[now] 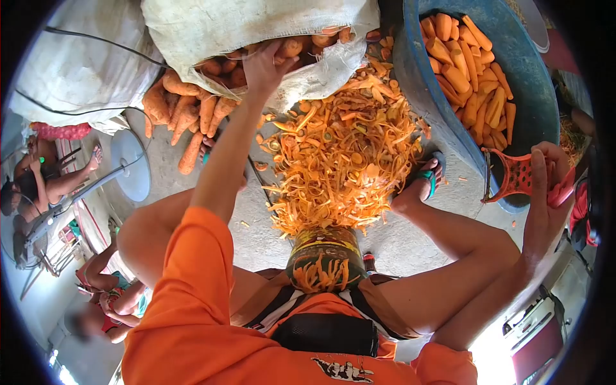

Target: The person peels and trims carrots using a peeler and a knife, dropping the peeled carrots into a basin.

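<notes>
My left hand (264, 69) reaches into the mouth of a white woven sack (192, 25), its fingers stretched out over unpeeled carrots (292, 49). At the right, my right hand (549, 176) grips a red Y-shaped peeler (513, 174), whose blade end points left beside the blue tub's rim. Peeled carrots (457, 77) lie inside that blue tub (539, 83). Between my legs, a big heap of orange peelings (343, 154) spreads over the floor. Some peelings rest on the upright container (326, 247) close to my lap.
Loose unpeeled carrots (183, 109) lie beside the sack, with one carrot (190, 154) nearer me. Another white sack (77, 61) stands at the left. A fan base (130, 165), a red net bag (61, 131) and other people (106, 301) are farther left. Dark cords cross the left side.
</notes>
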The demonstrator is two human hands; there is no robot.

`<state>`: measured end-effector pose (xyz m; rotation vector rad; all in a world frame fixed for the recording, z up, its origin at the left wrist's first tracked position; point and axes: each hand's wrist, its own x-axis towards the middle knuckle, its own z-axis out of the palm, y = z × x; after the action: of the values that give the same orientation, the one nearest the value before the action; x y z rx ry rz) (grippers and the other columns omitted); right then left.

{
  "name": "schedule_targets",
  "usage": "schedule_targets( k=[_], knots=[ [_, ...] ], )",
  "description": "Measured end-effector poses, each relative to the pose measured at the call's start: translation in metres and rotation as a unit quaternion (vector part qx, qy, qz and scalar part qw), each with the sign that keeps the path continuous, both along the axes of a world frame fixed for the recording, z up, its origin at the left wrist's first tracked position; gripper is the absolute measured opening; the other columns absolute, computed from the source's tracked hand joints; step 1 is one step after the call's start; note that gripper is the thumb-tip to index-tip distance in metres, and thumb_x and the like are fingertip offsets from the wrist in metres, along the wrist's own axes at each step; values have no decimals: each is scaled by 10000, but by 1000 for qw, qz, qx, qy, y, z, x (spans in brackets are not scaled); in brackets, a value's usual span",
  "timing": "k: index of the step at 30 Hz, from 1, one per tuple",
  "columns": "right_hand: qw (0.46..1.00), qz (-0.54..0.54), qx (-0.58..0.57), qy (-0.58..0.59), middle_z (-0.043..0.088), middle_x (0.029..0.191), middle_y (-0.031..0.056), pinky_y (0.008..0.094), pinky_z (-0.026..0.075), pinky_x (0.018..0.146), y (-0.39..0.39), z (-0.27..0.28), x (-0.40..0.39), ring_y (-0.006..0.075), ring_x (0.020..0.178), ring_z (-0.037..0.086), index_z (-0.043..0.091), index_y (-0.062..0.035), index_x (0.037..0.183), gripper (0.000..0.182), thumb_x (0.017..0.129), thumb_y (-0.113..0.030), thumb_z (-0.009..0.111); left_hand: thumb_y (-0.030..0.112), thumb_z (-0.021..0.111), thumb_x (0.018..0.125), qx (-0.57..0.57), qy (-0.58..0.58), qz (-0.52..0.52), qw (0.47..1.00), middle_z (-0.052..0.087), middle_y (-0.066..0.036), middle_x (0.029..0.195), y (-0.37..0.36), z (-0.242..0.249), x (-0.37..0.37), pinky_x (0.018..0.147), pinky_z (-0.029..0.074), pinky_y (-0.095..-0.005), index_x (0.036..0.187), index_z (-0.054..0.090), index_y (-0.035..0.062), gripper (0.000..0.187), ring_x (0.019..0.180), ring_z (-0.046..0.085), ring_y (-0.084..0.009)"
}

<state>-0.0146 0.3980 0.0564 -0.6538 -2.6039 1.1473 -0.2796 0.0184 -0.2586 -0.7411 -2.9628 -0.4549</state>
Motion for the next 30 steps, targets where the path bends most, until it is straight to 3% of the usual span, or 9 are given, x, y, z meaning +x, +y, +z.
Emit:
schedule_targets(
  k=[1, 4, 6, 7, 9, 13, 15, 21, 30],
  knots=[
    [1000, 16, -17, -2, 574, 933, -22, 179, 409, 756, -1, 2, 2, 32, 839, 512, 630, -19, 1066, 113, 1036, -127, 639, 475, 744, 916, -5, 7, -1, 1000, 638, -132, 1376, -3, 9, 14, 990, 537, -462, 1399, 583, 119, 621, 1218, 645, -266],
    [998, 43, -29, 26, 602, 915, -16, 194, 429, 726, -20, 4, 1, 38, 820, 536, 642, -22, 1065, 119, 1034, -137, 644, 348, 725, 971, 385, -189, 41, 902, 626, -103, 1391, 3, 45, 64, 1038, 511, -467, 1415, 544, 84, 547, 1224, 634, -276],
    [996, 54, -16, 63, 619, 893, -16, 204, 440, 701, -36, 9, -1, 41, 799, 549, 652, -25, 1052, 119, 1032, -142, 647, 365, 571, 1065, 661, -345, 94, 660, 573, -93, 1447, 11, 79, 93, 1122, 448, -455, 1468, 471, 62, 514, 1308, 576, -265],
    [995, 85, -1, 50, 625, 841, 6, 225, 444, 668, -43, 14, -1, 44, 768, 555, 659, -27, 1038, 126, 1016, -151, 668, 365, 571, 1065, 664, -336, 83, 663, 573, -93, 1447, 16, 101, 104, 1122, 448, -455, 1468, 471, 62, 514, 1308, 576, -265],
    [992, 115, 20, 50, 632, 789, 27, 246, 448, 634, -52, 21, -1, 47, 738, 561, 666, -29, 1024, 135, 1001, -161, 688, 424, 450, 1099, 785, -429, 30, 445, 517, -99, 1496, 31, 156, 118, 1179, 388, -437, 1514, 410, 79, 541, 1386, 501, -268],
    [978, 188, 88, 35, 629, 733, 152, 355, 474, 620, -75, 27, 6, 221, 653, 614, 663, -19, 1029, 231, 950, -225, 730, 455, 388, 1108, 808, -475, 12, 348, 566, -88, 1404, 29, 229, 128, 1170, 391, -461, 1495, 466, 85, 541, 1336, 519, -275],
    [976, 201, 84, 19, 636, 755, 194, 395, 484, 637, -84, 26, 8, 302, 667, 637, 661, -17, 1042, 269, 938, -253, 735, 460, 399, 1104, 769, -519, 25, 371, 613, -78, 1295, 18, 258, 135, 1123, 429, -462, 1476, 495, 77, 543, 1224, 576, -252],
    [942, 322, 81, 59, 667, 819, 219, 460, 497, 696, -108, 11, 9, 407, 766, 655, 671, -15, 1063, 329, 951, -323, 701, 521, 493, 1061, 486, -525, 62, 696, 677, -64, 1117, 3, 302, 200, 829, 579, -343, 1428, 544, 63, 590, 971, 673, -180],
    [919, 387, -3, 71, 634, 719, 224, 454, 457, 618, -134, -26, 7, 370, 622, 580, 667, 19, 953, 382, 979, -362, 675, 325, 802, 913, 478, -339, -32, 809, 713, -28, 957, 7, 289, 234, 798, 525, -252, 1158, 693, -2, 423, 881, 650, -80]
  ],
)
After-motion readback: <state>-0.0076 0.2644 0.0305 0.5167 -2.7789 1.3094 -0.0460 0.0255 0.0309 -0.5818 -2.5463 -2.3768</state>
